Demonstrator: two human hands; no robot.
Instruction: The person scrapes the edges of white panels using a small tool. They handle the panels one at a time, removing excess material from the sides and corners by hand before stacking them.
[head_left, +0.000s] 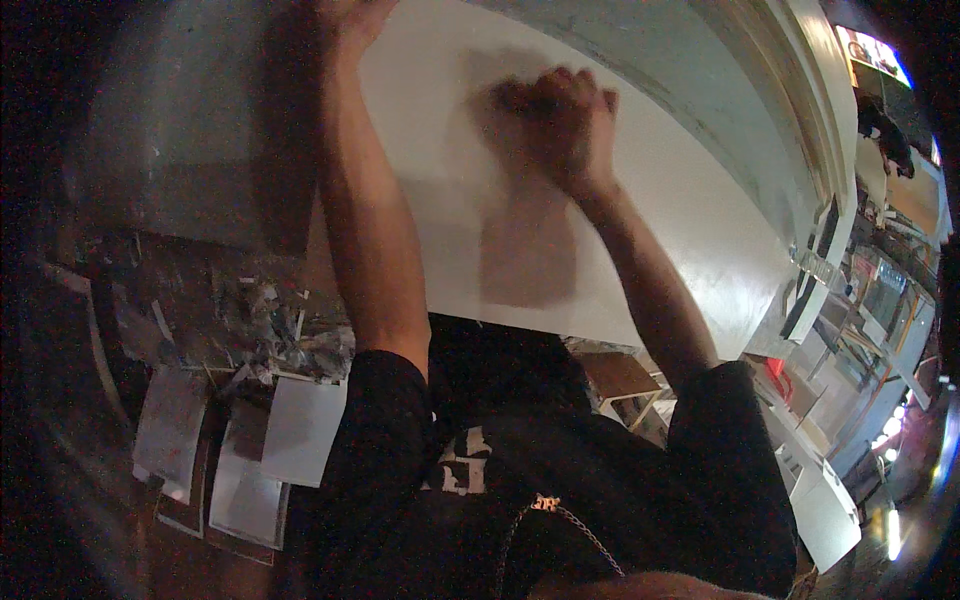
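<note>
A large white panel point(440, 240) with a smooth, pale surface fills the middle of the view in front of me. My right hand point(575, 130) is closed in a fist at the panel, and its shadow falls on the white surface beside it. Whatever the fingers hold, if anything, is lost in the shade. Higher up and to the left, my left hand point(355, 20) reaches to the top edge of the picture. Its fingers are cut off there, so their grip does not show.
A grey-green curved surface with a pale frame point(815, 110) borders the panel at upper right. Scraps and debris point(285, 335) pile up at left, above several pale flat boards point(300, 430). A brown box-like piece point(620, 375) lies below the panel. Clutter and lights line the far right.
</note>
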